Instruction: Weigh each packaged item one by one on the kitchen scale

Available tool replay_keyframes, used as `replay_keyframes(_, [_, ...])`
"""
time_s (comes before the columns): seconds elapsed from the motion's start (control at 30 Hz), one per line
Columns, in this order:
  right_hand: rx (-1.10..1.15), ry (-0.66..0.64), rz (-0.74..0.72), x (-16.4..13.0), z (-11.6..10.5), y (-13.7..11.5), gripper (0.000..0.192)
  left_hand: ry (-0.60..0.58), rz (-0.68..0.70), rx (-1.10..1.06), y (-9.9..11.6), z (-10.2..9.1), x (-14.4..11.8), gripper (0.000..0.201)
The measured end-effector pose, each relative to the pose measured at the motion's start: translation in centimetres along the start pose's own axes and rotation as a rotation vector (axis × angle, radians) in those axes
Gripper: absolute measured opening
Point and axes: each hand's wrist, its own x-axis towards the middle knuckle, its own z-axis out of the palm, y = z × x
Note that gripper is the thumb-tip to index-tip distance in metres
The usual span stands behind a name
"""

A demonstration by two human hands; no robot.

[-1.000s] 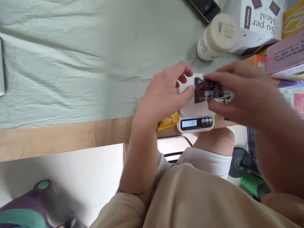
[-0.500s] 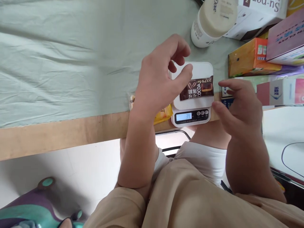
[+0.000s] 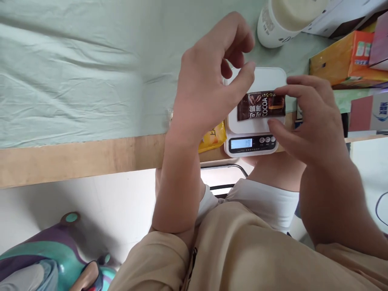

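A white kitchen scale (image 3: 257, 79) stands at the table's near edge, its display (image 3: 242, 143) lit. A brown cocoa packet (image 3: 260, 106) lies across its platform. My right hand (image 3: 312, 121) pinches the packet's right end, index finger on its far side and thumb on its near side. My left hand (image 3: 209, 85) hovers just left of the scale with curled, spread fingers, holding nothing; its thumb tip is near the packet's left end. A yellow packet (image 3: 214, 139) lies half hidden under my left wrist.
A pale green cloth (image 3: 75, 72) covers the table, with a bare wooden strip (image 3: 75, 161) along the near edge. A cream bottle (image 3: 285, 20) stands behind the scale. An orange box (image 3: 339, 60) and other boxes are stacked at the right. A teal and purple object (image 3: 39, 258) lies at lower left.
My right hand laid the cocoa packet on the scale, let go, then closed on its right end again. The display's number dropped. My left hand lifted slightly.
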Motion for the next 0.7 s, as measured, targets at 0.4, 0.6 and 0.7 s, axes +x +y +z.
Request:
replay_keyframes(0.4, [-0.008,-0.035,-0.106,1.1,-0.5,-2.6,0.034,0.142,-0.247,0.145,-0.8,-5.2,-0.9,0.021])
replay_keyframes(0.6, [-0.014,-0.193,-0.251,2.9,1.1,-8.3,0.037,0.034,-0.619,0.451,-0.7,-8.2,-2.5,0.016])
replay_keyframes(0.7, [-0.041,-0.313,-0.271,3.3,2.0,-9.3,0.046,-0.063,-0.694,0.504,-0.2,-9.0,-2.8,0.013])
